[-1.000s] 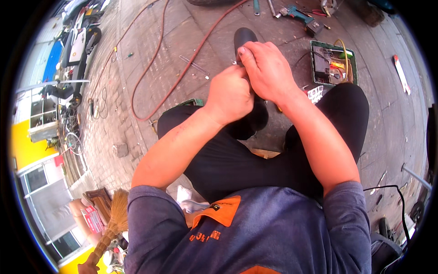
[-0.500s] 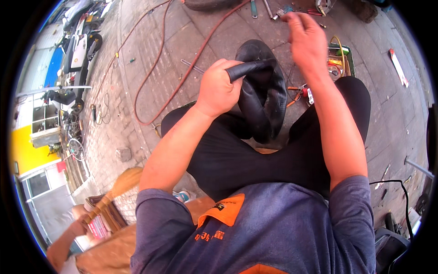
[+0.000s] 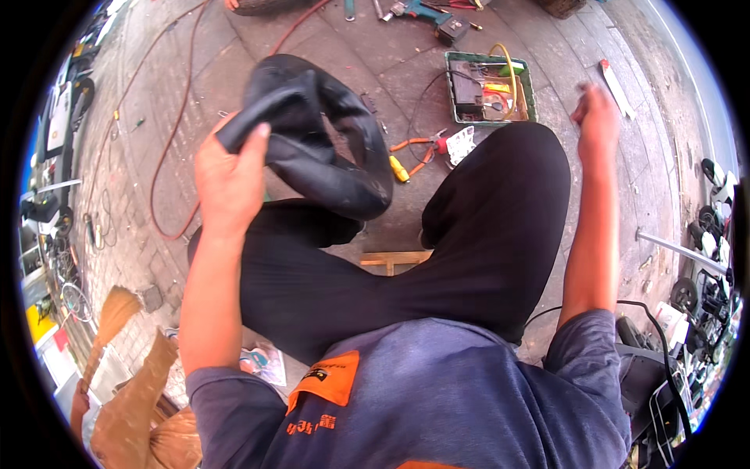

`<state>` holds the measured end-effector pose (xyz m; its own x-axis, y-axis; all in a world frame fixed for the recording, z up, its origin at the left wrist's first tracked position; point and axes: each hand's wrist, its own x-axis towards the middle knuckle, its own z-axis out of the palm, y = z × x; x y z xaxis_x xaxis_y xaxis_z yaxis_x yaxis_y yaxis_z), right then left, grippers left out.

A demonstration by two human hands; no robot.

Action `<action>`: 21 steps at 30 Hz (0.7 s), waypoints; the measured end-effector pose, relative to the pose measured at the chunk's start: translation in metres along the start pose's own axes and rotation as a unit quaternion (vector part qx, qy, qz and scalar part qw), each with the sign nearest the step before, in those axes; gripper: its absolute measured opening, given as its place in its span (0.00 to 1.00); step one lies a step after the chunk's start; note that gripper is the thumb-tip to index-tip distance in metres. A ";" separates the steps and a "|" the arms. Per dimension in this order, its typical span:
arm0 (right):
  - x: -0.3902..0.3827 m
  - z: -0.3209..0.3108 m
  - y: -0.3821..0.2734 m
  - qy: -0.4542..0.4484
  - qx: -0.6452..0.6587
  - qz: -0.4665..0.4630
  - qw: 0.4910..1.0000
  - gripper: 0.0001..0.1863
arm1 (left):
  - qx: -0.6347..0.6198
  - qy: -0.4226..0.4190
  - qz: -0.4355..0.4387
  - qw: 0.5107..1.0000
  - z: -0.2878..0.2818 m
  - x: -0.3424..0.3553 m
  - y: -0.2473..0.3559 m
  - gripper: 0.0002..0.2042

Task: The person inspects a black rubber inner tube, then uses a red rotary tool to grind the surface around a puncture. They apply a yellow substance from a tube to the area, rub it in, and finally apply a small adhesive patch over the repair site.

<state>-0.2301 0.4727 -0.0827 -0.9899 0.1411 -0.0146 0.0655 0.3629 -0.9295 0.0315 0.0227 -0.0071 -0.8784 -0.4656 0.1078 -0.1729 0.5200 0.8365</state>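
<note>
My left hand [image 3: 233,172] is closed around one folded part of a black rubber inner tube [image 3: 348,184]. The thumb presses on top of the rubber, and the rest of the tube hangs twisted in a loop over my left knee. Out to the right, beyond my right knee, my right hand [image 3: 598,125] is raised, apart from the tube. Its fingers look bent but are smeared by motion, and I see nothing held in it. Between my knees and the tool tray lie orange-handled pliers [image 3: 414,148] and a yellow-handled tool [image 3: 399,170].
A green-rimmed tool tray [image 3: 480,122] stands past my right knee, with a cordless power tool [image 3: 426,12] farther off. A red hose [image 3: 190,86] curves along the left paving. At lower left another person's hand [image 3: 80,400] holds a broom [image 3: 117,309]. A tyre [image 3: 273,6] lies at the top.
My right hand has swung from near the tube out to the right. The view has turned rightward. My left hand keeps its hold on the tube, whose loop has opened and shifted.
</note>
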 end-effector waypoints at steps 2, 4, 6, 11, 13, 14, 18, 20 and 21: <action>0.001 -0.008 0.098 -0.065 -0.153 0.061 0.984 0.17 | 0.012 0.027 -0.002 1.000 -0.002 0.001 -0.005 0.09; -0.010 -0.023 0.201 -0.179 -0.286 0.083 0.938 0.17 | -0.012 0.039 -0.021 0.999 0.001 0.008 -0.006 0.11; -0.035 -0.006 0.254 -0.289 -0.367 0.119 0.876 0.18 | 0.019 0.041 -0.039 0.998 0.004 0.012 -0.004 0.13; -0.077 0.051 0.297 -0.416 -0.413 0.130 0.800 0.23 | 0.058 0.027 -0.085 0.994 0.006 0.025 0.001 0.14; -0.085 0.073 0.292 -0.385 -0.389 0.090 0.832 0.26 | 0.053 0.027 -0.121 0.991 0.011 0.033 0.002 0.14; -0.088 0.084 0.289 -0.356 -0.373 0.054 0.855 0.35 | 0.053 0.024 -0.133 0.989 0.013 0.038 0.001 0.14; -0.089 0.133 0.240 -0.311 -0.458 -0.096 0.827 0.45 | 0.085 -0.005 -0.110 0.990 0.016 0.048 -0.004 0.15; -0.086 0.148 0.234 -0.315 -0.491 -0.103 0.806 0.49 | 0.074 -0.011 -0.108 0.991 0.020 0.052 -0.005 0.15; -0.082 0.152 0.237 -0.319 -0.509 -0.096 0.793 0.50 | 0.066 -0.012 -0.108 0.992 0.023 0.053 -0.006 0.15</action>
<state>-0.1527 0.4071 -0.3577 -0.8344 -0.3847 -0.3947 -0.3487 0.9230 -0.1625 -0.0238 0.0116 -0.0188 -0.8243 -0.5603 -0.0813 -0.4146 0.4995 0.7607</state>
